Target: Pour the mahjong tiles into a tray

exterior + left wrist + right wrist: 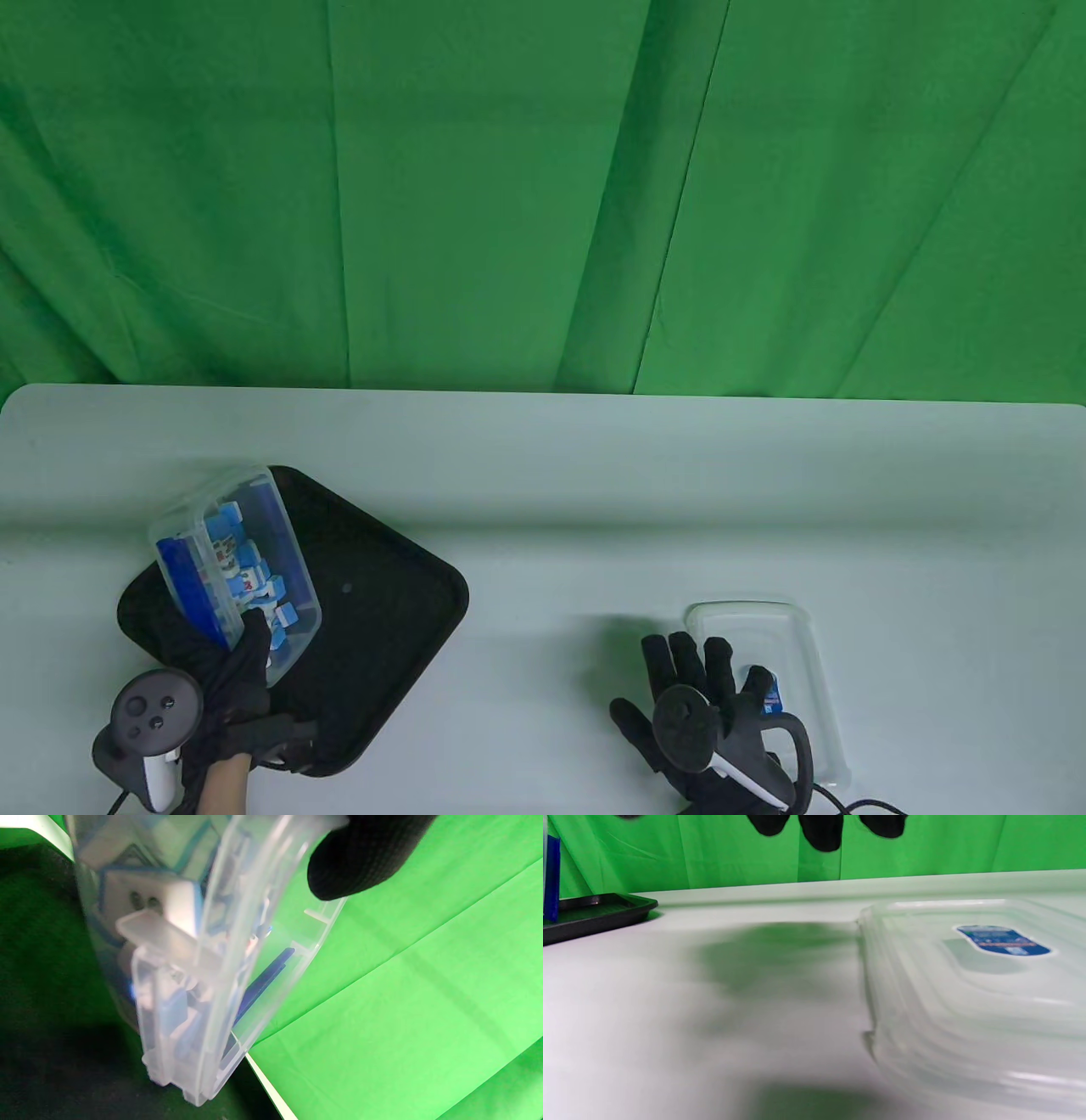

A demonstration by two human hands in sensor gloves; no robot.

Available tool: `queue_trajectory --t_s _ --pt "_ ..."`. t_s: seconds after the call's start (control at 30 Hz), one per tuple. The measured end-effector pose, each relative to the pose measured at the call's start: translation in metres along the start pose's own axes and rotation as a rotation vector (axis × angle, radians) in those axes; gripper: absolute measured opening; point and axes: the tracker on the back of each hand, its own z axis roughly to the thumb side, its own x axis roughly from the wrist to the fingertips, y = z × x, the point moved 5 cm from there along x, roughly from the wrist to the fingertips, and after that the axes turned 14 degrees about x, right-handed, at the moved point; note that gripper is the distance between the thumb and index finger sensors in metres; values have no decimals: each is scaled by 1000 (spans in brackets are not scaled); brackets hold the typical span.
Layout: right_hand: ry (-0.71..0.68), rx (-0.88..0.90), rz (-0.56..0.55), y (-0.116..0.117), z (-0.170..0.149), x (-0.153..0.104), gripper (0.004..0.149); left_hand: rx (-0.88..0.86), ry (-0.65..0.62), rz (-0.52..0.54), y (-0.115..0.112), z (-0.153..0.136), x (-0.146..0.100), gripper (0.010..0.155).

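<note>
On the left side of the white counter point(594, 509) the left hand point(233, 688) holds a clear plastic box point(237, 560) above the black tray point(382, 611). The fingers point(360, 855) of this hand are curled around the near end of the box, one dark fingertip pressing on its rim in the left wrist view. The box is tilted, with its open side facing up and to the right, and it hangs over the left part of the tray. Inside it lie the mahjong tiles point(250, 581), white faces with light blue backs, heaped in disorder, and a dark blue insert stands along the left wall. None of the tiles is seen on the tray floor. The tray is square with rounded corners and sits turned like a diamond. The left hand comes in from the bottom edge, its tracker point(157, 709) beside the wrist.

Further right, well apart from the tray, the right hand point(704, 705) lies flat with straight, spread fingers point(683, 658), holding nothing. It rests over the left edge of the clear lid point(806, 645), which lies flat on the counter and carries a small blue label point(1003, 940). Whether the palm truly presses on the lid I cannot tell.
</note>
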Motion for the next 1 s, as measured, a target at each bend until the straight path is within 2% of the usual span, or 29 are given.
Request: queue_trajectory --t_s 1.0 --pt "3 -5 0 1 1 0 84 163 -58 44 1 8 1 96"
